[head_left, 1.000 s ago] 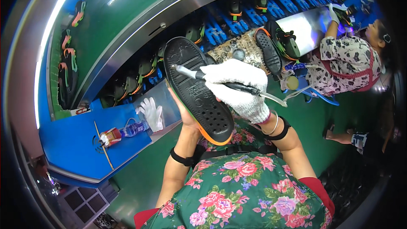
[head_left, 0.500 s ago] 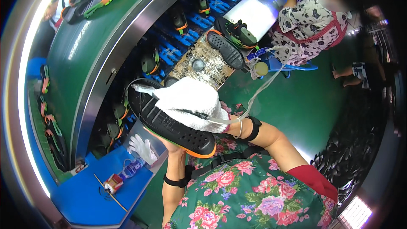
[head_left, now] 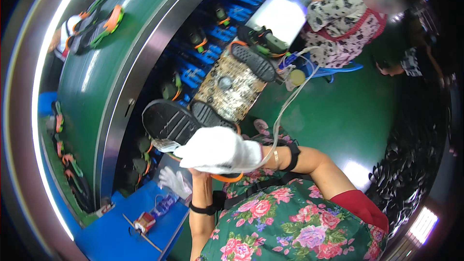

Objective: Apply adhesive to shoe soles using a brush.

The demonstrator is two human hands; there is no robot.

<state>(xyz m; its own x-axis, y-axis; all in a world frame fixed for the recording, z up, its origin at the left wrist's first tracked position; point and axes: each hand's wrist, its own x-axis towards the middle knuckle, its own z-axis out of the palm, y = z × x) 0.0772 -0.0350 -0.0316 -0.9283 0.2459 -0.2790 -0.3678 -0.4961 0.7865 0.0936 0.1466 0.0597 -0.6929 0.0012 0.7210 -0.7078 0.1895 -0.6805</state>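
A black shoe sole (head_left: 169,120) with ridges and an orange edge lies tilted across my hands. My left hand (head_left: 198,173) is bare and grips it from below near the orange-edged end; most of its fingers are hidden behind my other hand. My right hand (head_left: 212,150), in a white knitted glove, is closed around a brush whose pale tip (head_left: 164,144) rests on or just over the sole; a clear tube (head_left: 282,116) runs from that hand. A second black sole (head_left: 210,114) lies just beyond, on the edge of a stained board (head_left: 241,94).
Another sole (head_left: 253,61) and a dark shoe upper (head_left: 270,41) are at the board's far end. Several uppers stand along a blue rack (head_left: 193,75). Left is a green conveyor (head_left: 116,53). A blue table (head_left: 111,232) holds a glove (head_left: 174,181). A co-worker (head_left: 333,24) sits ahead.
My gloved right hand and the brush have moved along the sole toward me, now covering its near end. The second sole on the board has come more into view.
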